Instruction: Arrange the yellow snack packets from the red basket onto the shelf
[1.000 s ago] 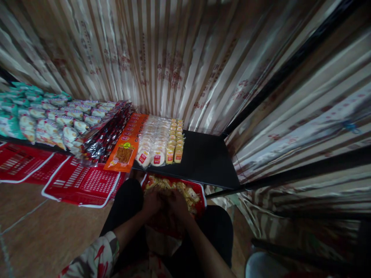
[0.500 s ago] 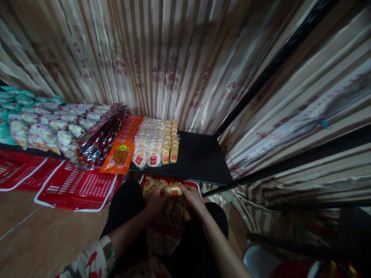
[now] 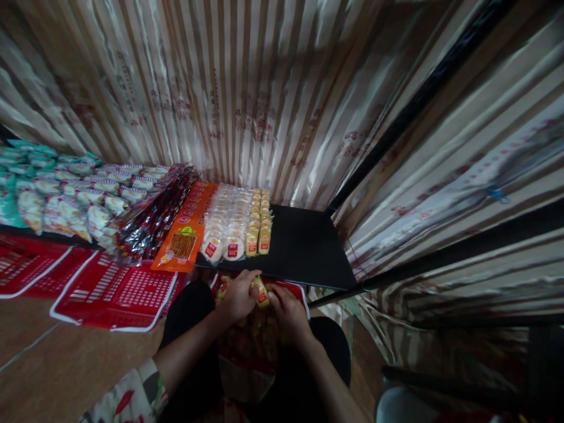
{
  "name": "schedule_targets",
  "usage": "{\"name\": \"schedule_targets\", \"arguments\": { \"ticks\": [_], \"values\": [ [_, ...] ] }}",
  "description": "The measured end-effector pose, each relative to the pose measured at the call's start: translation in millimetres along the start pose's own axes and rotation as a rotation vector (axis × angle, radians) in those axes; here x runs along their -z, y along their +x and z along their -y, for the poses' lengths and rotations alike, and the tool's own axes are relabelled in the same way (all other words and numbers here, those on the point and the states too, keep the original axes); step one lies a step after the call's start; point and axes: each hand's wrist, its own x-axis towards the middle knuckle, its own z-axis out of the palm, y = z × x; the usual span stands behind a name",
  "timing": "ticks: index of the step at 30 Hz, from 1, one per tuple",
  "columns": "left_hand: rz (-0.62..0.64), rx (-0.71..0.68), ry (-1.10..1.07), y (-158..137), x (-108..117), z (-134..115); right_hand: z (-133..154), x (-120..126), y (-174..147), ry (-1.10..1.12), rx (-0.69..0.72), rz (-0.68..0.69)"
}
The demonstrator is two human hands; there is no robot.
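Note:
Over a red basket [image 3: 304,294] between the knees, I hold a small yellow wrapped snack cake [image 3: 261,293] with a red label, tilted. My left hand [image 3: 240,296] is closed around its upper left end. On the other side my right hand [image 3: 289,311] has its thumb and curled fingers against the cake's right edge. More yellow wrapped snack cakes [image 3: 258,335] lie in the basket beneath the hands, dim and partly hidden. Just ahead, two rows of matching yellow cakes [image 3: 264,241] stand on a black shelf [image 3: 308,247].
Left of those rows come round white wrapped crackers [image 3: 232,248], an orange snack bag [image 3: 183,235], dark red packets [image 3: 145,229] and white and teal bags [image 3: 66,214]. Red baskets [image 3: 118,288] sit below the shelf. A black frame bar [image 3: 396,117] crosses a striped curtain [image 3: 264,88].
The snack cake has turned from lying level to standing tilted between the hands. My left hand has risen over its end, and my right fingers have curled in more.

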Motion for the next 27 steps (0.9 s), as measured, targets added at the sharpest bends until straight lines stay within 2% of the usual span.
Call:
{"name": "schedule_targets", "arguments": {
  "ticks": [3,7,10,14,18,23,27],
  "values": [
    [0.054,-0.034,0.112,4,8,-15,6,5,-1,-0.079,0.205,-0.103],
    [0.038,-0.034,0.115,12,7,-29,14,4,1,-0.101,0.253,-0.130],
    [-0.009,-0.012,0.086,19,1,-31,15,-2,6,-0.058,0.197,-0.191],
    [-0.095,0.006,-0.007,25,-5,-28,21,-3,19,0.051,0.032,-0.268],
    [-0.183,-0.044,-0.116,25,-9,-27,33,4,36,0.228,-0.120,-0.274],
    [-0.201,-0.091,-0.124,34,-16,-32,34,12,58,0.231,-0.178,-0.341],
    [-0.161,-0.101,-0.109,62,-17,-46,19,24,77,0.247,-0.167,-0.410]
  ]
}}
